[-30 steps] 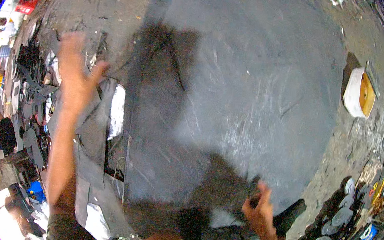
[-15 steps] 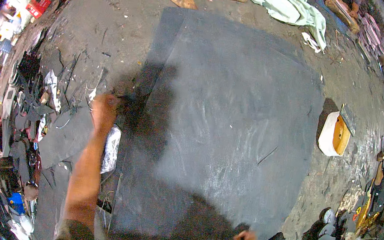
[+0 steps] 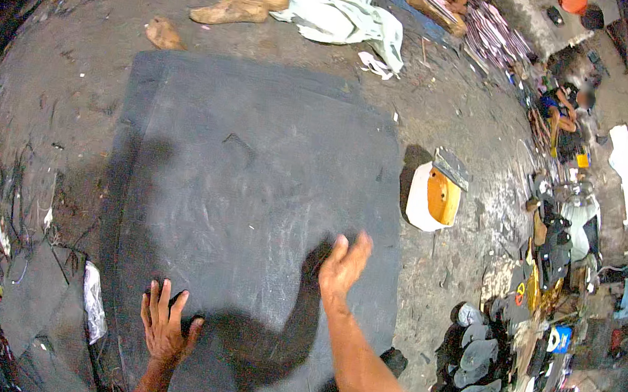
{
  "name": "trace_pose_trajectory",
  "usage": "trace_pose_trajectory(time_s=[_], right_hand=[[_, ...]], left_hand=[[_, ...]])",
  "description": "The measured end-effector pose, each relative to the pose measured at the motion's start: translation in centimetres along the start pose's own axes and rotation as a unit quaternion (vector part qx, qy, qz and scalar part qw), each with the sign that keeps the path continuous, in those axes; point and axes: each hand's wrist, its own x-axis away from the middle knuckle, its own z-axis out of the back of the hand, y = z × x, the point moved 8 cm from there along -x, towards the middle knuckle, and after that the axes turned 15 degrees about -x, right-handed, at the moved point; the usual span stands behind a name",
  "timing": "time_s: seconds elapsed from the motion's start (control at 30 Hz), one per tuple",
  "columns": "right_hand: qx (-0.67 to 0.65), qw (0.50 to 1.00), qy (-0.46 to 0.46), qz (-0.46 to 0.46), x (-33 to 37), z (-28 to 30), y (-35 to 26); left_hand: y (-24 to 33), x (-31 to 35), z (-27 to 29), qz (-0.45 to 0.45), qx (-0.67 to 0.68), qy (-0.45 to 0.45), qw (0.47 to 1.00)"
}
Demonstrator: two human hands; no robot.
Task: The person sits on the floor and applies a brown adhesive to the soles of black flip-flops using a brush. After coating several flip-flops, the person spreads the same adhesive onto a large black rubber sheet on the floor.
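Note:
A large dark grey sheet, rubber-like and roughly rectangular, lies flat on the ground before me. My left hand rests near its lower left part with the fingers spread. Toward the sheet's right side is my right hand, fingers stretched out and thumb apart, holding nothing. Its shadow falls just left of it; whether it touches the sheet I cannot tell. A faint dark curved mark or strip shows on the sheet's upper part.
Right of the sheet stands a cut-open white container with a block on its rim. Shoe soles lie stacked lower right. Wooden shoe lasts and a pale cloth lie beyond the sheet. A person sits far right.
My left hand has come down from the sheet's left edge and spread out on it. The right hand has moved up and opened. The view has turned toward the right.

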Motion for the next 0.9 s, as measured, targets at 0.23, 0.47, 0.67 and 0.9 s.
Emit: trace_pose_trajectory(time_s=[0.23, 0.47, 0.67, 0.9], right_hand=[[-0.072, 0.923, -0.326, 0.191, 9.0, -19.9, -4.0], [0.453, 0.890, -0.009, 0.049, -16.0, -2.8, 10.8], [0.107, 0.877, -0.327, 0.335, -3.8, -23.7, -4.0], [0.017, 0.832, -0.338, 0.440, 4.8, -21.2, -10.1]], left_hand=[[-2.8, 0.4, 0.0, -0.001, -0.001, -0.020, 1.000], [-0.3, 0.2, -0.8, -0.022, -0.054, -0.016, 0.998], [0.3, -0.5, 1.2, -0.040, -0.066, -0.056, 0.995], [10.9, 0.6, 7.2, -0.268, 0.131, -0.082, 0.951]])
